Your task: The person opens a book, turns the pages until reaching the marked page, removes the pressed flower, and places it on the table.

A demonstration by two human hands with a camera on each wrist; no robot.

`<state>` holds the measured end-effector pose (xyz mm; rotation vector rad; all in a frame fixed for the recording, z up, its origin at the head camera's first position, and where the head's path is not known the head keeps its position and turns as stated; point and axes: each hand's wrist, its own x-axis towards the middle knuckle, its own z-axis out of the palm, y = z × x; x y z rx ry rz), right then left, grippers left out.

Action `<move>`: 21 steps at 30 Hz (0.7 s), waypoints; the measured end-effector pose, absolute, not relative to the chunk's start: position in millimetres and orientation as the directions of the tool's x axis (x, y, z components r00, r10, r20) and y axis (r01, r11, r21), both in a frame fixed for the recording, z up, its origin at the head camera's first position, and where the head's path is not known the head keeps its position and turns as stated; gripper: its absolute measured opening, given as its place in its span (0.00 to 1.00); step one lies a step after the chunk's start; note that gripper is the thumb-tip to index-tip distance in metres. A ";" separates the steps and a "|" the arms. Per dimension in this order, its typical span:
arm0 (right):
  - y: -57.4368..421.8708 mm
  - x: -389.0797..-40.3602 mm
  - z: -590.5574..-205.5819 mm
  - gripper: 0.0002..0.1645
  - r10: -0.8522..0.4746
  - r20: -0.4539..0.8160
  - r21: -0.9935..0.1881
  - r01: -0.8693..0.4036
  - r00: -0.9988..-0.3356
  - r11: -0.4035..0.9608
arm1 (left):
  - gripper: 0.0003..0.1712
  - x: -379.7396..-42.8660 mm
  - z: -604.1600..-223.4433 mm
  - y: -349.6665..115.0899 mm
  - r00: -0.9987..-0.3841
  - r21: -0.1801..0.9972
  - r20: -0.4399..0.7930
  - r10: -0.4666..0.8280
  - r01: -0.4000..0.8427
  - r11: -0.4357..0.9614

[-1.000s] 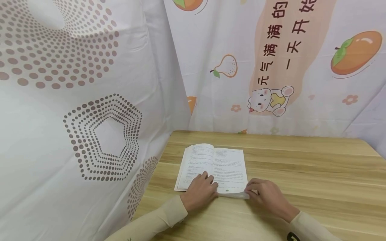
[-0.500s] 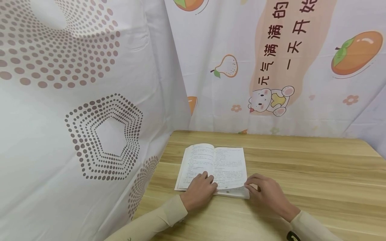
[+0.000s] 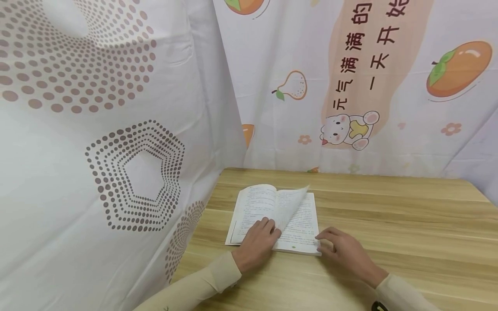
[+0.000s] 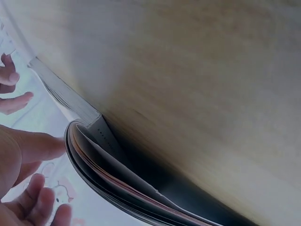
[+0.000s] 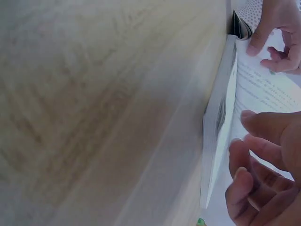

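Note:
An open paperback book (image 3: 305,233) with printed text lies on the wooden table. One page (image 3: 291,209) stands lifted over the right half, its free corner pointing up and away. My left hand (image 3: 256,242) rests at the lower middle of the book, close to the spine. The left wrist view has its thumb (image 4: 44,147) touching the book by the spine, with the other fingers loosely bent. Beside the lower right corner is my right hand (image 3: 346,252). In the right wrist view, its thumb (image 5: 265,125) and fingers are apart, with nothing held between them.
The wooden table (image 3: 408,224) extends to the right of the book. A dotted white curtain (image 3: 58,181) hangs along the left side, and a fruit-patterned curtain (image 3: 280,125) hangs behind the table's far edge.
The right hand first pinched the lower right page corner and raised it. The page has since left those fingers and swung up and leftward. The left hand stays nearly in place.

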<state>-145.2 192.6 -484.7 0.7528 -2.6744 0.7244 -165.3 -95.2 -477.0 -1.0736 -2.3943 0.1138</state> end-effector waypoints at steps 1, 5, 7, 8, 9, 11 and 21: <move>192.0 -145.0 -485.8 0.16 -0.425 0.378 -0.371 -0.556 -0.822 0.744 | 0.03 -165.2 -476.8 -94.9 -0.550 -0.289 0.408 0.729 0.680 0.674; 191.0 -144.5 -489.1 0.17 -0.455 0.386 -0.313 -0.578 -0.802 0.753 | 0.04 -165.1 -476.8 -93.9 -0.526 -0.355 0.350 0.775 0.691 0.630; 191.2 -144.2 -490.8 0.17 -0.463 0.382 -0.302 -0.582 -0.800 0.755 | 0.04 -165.0 -477.2 -93.8 -0.525 -0.376 0.319 0.789 0.695 0.613; 191.4 -144.1 -491.7 0.16 -0.468 0.380 -0.294 -0.584 -0.798 0.756 | 0.04 -165.1 -477.8 -93.9 -0.525 -0.381 0.309 0.793 0.696 0.609; 191.8 -144.1 -492.9 0.16 -0.474 0.374 -0.289 -0.586 -0.797 0.757 | 0.04 -165.0 -478.2 -94.1 -0.527 -0.384 0.302 0.794 0.695 0.608; 192.5 -144.2 -494.6 0.14 -0.489 0.366 -0.270 -0.593 -0.792 0.758 | 0.05 -164.5 -478.7 -94.5 -0.532 -0.380 0.300 0.792 0.695 0.611; 191.3 -144.7 -492.2 0.05 -0.543 0.423 -0.198 -0.658 -0.726 0.726 | 0.06 -164.7 -481.4 -97.3 -0.552 -0.349 0.329 0.766 0.683 0.642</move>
